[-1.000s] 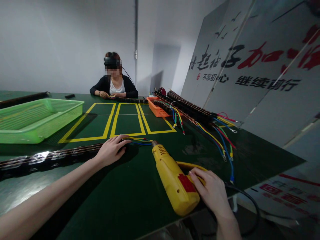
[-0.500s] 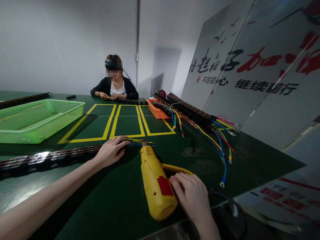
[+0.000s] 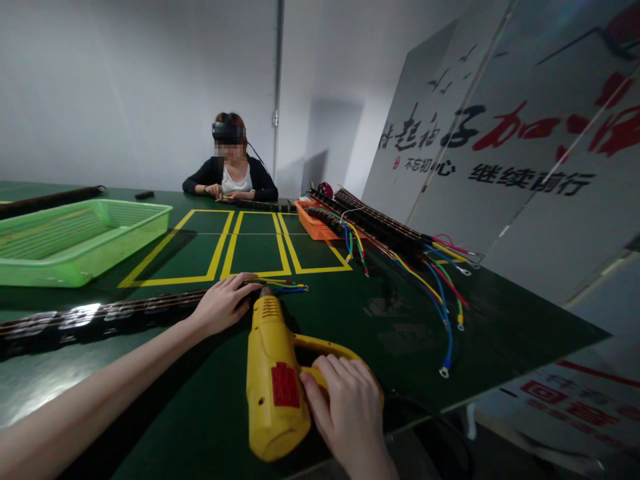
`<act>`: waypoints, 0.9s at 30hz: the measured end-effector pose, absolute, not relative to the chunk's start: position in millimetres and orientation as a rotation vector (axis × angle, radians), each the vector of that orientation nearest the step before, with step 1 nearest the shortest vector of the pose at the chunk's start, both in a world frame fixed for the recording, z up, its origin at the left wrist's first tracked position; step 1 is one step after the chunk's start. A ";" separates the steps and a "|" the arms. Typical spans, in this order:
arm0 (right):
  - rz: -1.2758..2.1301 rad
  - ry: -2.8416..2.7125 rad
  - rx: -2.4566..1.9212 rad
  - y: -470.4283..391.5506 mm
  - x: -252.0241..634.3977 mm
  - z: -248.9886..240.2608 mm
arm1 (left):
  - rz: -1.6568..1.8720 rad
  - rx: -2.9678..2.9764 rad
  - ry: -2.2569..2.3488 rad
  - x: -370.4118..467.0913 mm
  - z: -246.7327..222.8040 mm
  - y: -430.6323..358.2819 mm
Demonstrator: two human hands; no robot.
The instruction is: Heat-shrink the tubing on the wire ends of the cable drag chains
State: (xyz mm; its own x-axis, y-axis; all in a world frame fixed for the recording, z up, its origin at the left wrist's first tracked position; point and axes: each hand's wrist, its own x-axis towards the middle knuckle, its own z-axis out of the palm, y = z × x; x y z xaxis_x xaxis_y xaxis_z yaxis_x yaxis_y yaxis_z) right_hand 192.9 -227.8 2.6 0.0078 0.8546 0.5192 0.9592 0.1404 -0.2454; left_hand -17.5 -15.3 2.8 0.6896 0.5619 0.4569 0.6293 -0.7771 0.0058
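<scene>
My right hand (image 3: 347, 400) is wrapped round the handle of a yellow heat gun (image 3: 275, 387) with a red label. The gun's nozzle points away from me, close to coloured wires (image 3: 287, 287) with metal ends. My left hand (image 3: 225, 305) is closed on the near part of these wires, where they leave a dark cable bundle (image 3: 120, 317) lying on the green table. My fingertips hide part of the wires. The nozzle is just right of my left fingers.
A green basket (image 3: 85, 257) stands at the left. An orange basket (image 3: 320, 228) and more cable bundles (image 3: 385, 223) with coloured wires lie at the right. Across the table (image 3: 500, 347) sits a person (image 3: 235, 177) in a headset, hands on a cable.
The heat gun has moved left in my right hand, and its nozzle has come nearer to my left fingers. My left hand has hardly moved.
</scene>
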 end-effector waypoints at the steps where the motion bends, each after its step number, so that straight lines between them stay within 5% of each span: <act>1: -0.234 -1.855 -1.734 -227.9 193.4 2.0 | -0.660 -2.745 -0.977 -17.5 3.0 -15.5; 27: -0.105 -1.862 -1.757 -226.0 289.7 23.0 | -0.664 -2.742 -0.975 -18.5 1.5 -15.2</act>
State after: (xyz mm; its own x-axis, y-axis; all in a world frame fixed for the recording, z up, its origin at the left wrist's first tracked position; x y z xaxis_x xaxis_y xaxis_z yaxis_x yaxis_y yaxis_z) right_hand 289.7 -226.0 23.0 0.0269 0.8927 0.4498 0.9378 0.1333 -0.3206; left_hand -18.5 -15.2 1.5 0.6893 0.5620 0.4571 0.6311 -0.7757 0.0018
